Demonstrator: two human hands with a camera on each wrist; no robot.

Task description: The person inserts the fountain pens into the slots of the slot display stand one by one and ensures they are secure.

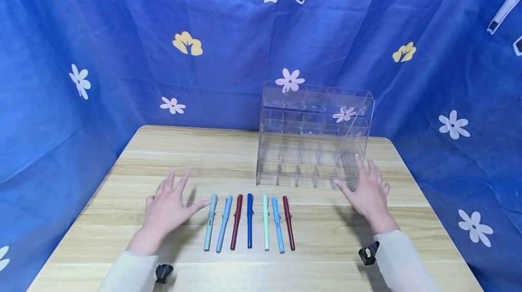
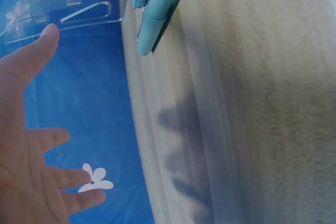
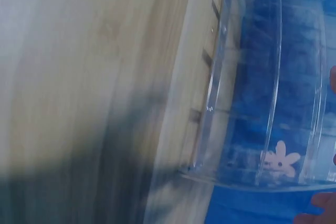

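Observation:
Several capped pens lie in a row on the table: a teal pen (image 1: 210, 224) (image 2: 161, 11), a light blue pen (image 1: 224, 225), a dark red pen (image 1: 236, 223), a dark blue pen (image 1: 249, 224), a mint green pen (image 1: 266, 224), a sky blue pen (image 1: 278, 226) and another dark red pen (image 1: 289, 224). My left hand (image 1: 165, 208) (image 2: 23, 150) hovers left of the row, fingers spread, thumb close to the teal pen's upper end. Beside the right front of a clear tiered rack (image 1: 308, 156) (image 3: 252, 103) is my right hand (image 1: 369, 194), fingers spread and holding nothing.
The rack, with rows of small compartments, stands at the back right of the wooden table (image 1: 195, 147). A blue patterned curtain (image 1: 220, 74) hangs behind the table and along both sides. Each wrist carries a small black camera.

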